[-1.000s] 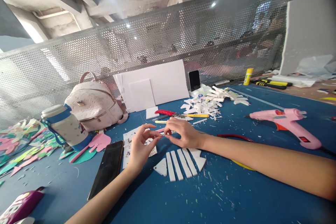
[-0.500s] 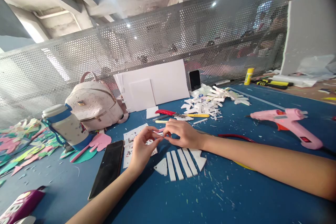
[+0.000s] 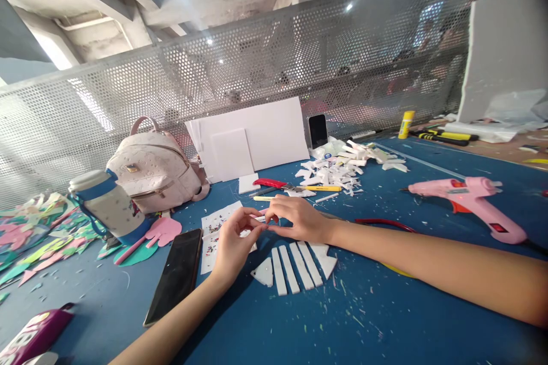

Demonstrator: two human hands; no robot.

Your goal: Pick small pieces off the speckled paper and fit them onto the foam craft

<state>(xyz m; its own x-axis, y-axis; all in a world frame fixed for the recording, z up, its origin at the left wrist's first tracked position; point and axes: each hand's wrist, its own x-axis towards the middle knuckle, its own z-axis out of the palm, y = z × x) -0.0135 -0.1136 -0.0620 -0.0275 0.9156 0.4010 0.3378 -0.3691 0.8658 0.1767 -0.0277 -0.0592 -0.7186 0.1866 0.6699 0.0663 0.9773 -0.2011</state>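
Thumb and fingers pinched, my left hand (image 3: 237, 236) meets my right hand (image 3: 299, 219) at the fingertips, above a sheet of white paper (image 3: 220, 214) strewn with tiny dark and coloured bits. Whatever lies between the fingertips is too small to name; a bit of pink and white shows just behind them. Below my right hand, white foam pieces form a fish shape: a head with an eye hole (image 3: 263, 272), several strips (image 3: 291, 270) and a tail piece (image 3: 324, 259).
A black phone (image 3: 174, 276) lies left of the paper. Behind my hands are a red-handled tool (image 3: 269, 183), a yellow cutter (image 3: 321, 188) and white scraps (image 3: 338, 165). A pink glue gun (image 3: 471, 197) lies right; a bottle (image 3: 109, 205) and backpack (image 3: 156, 165) stand left.
Almost nothing differs. My fingertips have shifted very slightly against each other, while the foam pieces and other things on the table stay put.
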